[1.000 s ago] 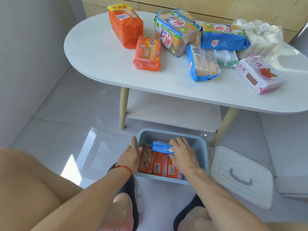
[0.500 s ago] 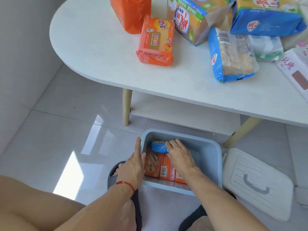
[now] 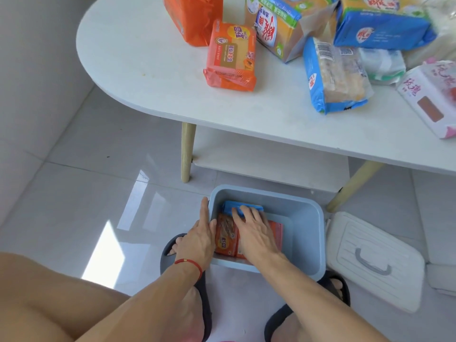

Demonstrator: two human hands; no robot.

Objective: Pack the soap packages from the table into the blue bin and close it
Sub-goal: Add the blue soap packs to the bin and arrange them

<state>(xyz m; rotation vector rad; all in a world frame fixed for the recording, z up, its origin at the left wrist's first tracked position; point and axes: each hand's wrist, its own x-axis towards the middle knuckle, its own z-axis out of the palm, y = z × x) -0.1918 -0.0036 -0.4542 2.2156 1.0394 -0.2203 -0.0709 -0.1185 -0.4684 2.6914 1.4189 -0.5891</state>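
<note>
Both hands lie flat: left hand [image 3: 197, 239] against the blue bin [image 3: 304, 233] wall, right hand [image 3: 255, 234] pressing soap packages [image 3: 225, 236] inside.

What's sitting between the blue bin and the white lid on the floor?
Nothing: in the head view, only a narrow strip of bare floor tile separates the blue bin from the white lid.

One head-worn, wide-angle view looks forward and steeply down from a seated person — knees and forearms fill the lower frame. It sits close above the blue bin [image 3: 299, 233] on the floor, while the white worktop [image 3: 158, 77] spans the upper part — its far side cut off.
</note>
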